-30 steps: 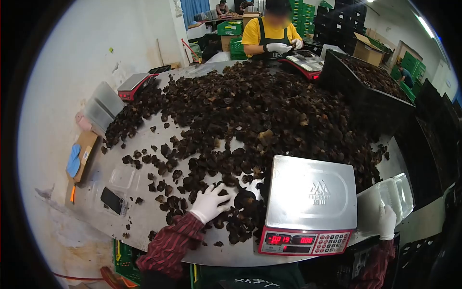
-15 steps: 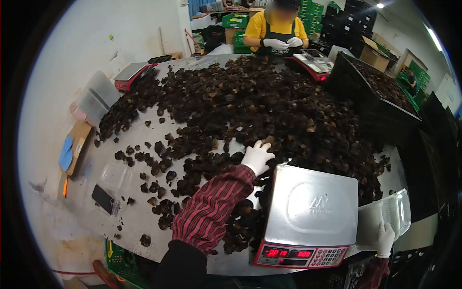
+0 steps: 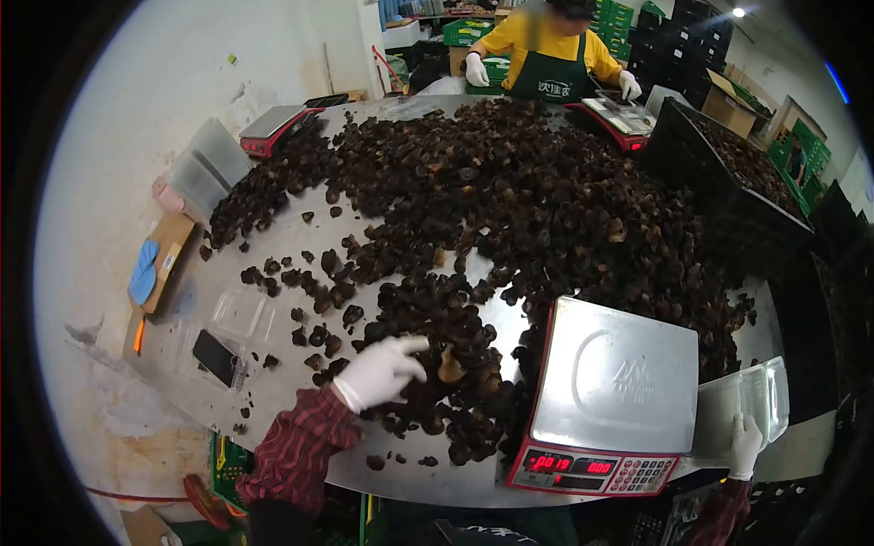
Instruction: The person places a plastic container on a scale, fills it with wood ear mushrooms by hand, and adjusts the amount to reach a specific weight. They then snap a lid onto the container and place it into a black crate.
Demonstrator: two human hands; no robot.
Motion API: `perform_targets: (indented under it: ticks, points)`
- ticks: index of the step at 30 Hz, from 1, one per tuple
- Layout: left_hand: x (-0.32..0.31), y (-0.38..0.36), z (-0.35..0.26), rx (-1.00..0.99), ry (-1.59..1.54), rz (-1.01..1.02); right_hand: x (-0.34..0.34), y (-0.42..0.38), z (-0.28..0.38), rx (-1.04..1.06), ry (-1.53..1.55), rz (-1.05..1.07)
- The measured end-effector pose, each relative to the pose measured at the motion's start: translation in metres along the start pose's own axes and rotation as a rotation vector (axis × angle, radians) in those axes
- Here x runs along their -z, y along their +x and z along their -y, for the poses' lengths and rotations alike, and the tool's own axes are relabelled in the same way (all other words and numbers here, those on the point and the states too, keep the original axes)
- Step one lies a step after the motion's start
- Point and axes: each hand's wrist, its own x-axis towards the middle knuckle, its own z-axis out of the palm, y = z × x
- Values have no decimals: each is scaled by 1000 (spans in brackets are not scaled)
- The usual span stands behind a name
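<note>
My left hand (image 3: 381, 373), in a white glove, hovers at the left edge of a near cluster of dark wood ear mushrooms (image 3: 446, 332). Its fingers are apart and I see nothing held in them. At the lower right, my right hand (image 3: 745, 446), also gloved, grips the near edge of a clear plastic container (image 3: 728, 400) with its lid open. Between the hands stands a scale (image 3: 619, 378) with a bare steel plate and a lit red display.
Mushrooms heap across the metal table (image 3: 428, 487). A black crate (image 3: 728, 187) stands at right, a phone (image 3: 215, 358) and clear lid (image 3: 244, 314) at left. Two more scales (image 3: 273, 127) sit at the far edge, where a co-worker in yellow (image 3: 546, 59) stands.
My left hand has drawn back toward me and left, with mushrooms now gathered nearer and a bare strip of table behind them. The co-worker's hands have moved apart.
</note>
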Motion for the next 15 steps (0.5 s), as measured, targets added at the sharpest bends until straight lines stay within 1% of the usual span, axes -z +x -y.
perform_targets:
  ticks: [1, 4, 6, 8, 9, 10, 12, 13, 14, 15]
  points:
    - [2, 8, 10, 11, -24, -85, 2, -1, 4, -36, 32, 25]
    - [-2, 47, 31, 49, -33, -344, 1, -1, -7, -55, 59, 27]
    - [-13, 67, 35, 125, 88, -247, -1, -2, -12, -30, 47, 8]
    - [-30, 75, 27, 128, 98, -60, 1, -3, -10, -8, 30, -8]
    - [-33, 72, 14, 148, 104, 97, 3, -4, -7, -20, 50, 2]
    - [-45, 63, 12, 77, 187, 109, 3, -4, -5, -32, 72, 13]
    - [-52, 43, 3, 45, 167, -6, 2, -3, -7, -22, 68, -6]
    - [-50, 30, -2, 21, 85, -96, 0, -4, -9, -10, 66, -26]
    - [-51, 16, -4, 16, 93, -177, -2, -4, -14, -17, 66, -24]
    - [-50, 3, -7, 39, 84, -202, -4, -3, -20, 32, 63, -37]
